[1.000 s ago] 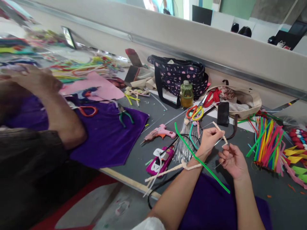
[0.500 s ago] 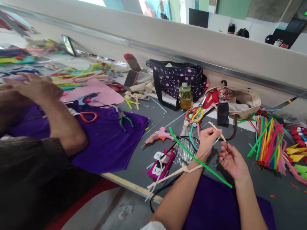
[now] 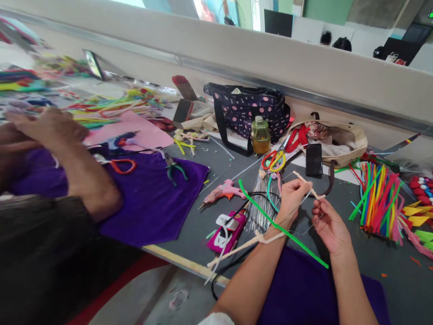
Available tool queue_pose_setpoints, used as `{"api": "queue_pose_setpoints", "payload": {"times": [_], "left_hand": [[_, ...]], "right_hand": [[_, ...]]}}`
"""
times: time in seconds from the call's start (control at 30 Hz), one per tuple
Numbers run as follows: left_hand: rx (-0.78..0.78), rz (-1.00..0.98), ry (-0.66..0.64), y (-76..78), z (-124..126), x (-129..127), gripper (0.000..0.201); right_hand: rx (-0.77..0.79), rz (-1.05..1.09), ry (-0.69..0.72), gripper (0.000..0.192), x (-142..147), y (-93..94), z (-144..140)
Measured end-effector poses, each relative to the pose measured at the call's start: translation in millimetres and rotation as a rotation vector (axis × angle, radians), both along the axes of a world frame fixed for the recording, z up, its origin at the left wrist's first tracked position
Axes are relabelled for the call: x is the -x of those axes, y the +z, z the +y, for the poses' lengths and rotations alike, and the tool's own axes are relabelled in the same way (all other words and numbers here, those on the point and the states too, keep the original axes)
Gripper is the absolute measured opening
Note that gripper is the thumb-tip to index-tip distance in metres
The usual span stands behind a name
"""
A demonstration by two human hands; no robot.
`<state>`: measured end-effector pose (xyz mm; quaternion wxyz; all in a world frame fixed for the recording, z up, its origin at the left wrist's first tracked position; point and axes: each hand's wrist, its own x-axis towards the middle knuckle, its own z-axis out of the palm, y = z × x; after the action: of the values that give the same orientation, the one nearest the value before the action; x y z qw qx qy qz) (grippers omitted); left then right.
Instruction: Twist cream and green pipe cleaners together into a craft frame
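A whitish sleeve (image 3: 216,319) with a rounded hem shows near the left elbow, on the near side of the tabletop's (image 3: 179,260) front edge, a bare forearm (image 3: 253,275) tapers from it to a bare left hand (image 3: 295,196), and the right hand (image 3: 331,228) and its forearm (image 3: 350,284) are likewise bare.

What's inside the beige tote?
Pale cloth and a patterned bundle show at the tote's mouth. Whatever lies beneath them is covered; the bottom can't be seen.

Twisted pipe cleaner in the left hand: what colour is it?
Pale cream; the head view shows the twisted pipe cleaner best.
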<state>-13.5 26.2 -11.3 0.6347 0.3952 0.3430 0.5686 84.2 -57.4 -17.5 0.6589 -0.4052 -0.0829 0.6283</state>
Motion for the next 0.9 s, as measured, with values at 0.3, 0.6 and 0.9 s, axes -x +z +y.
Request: {"api": "queue_pose_setpoints", "payload": {"times": [0.3,0.6,0.9], "left_hand": [[-0.001,-0.004,-0.024,-1.2,1,0,0.038],[0.028,-0.04,-0.053,-2.3,-1,-2,0.038],[0.024,-0.025,-0.076,-4.5,-1,-2,0.036]], "right_hand": [[-0.05,-0.44,-0.166,0.023,7,9.8,-4],[-0.162,-0.791,-0.296,0.022,11,8.7,-4],[-0.135,-0.922,-0.298,0.019,7,7.3,-8]]}}
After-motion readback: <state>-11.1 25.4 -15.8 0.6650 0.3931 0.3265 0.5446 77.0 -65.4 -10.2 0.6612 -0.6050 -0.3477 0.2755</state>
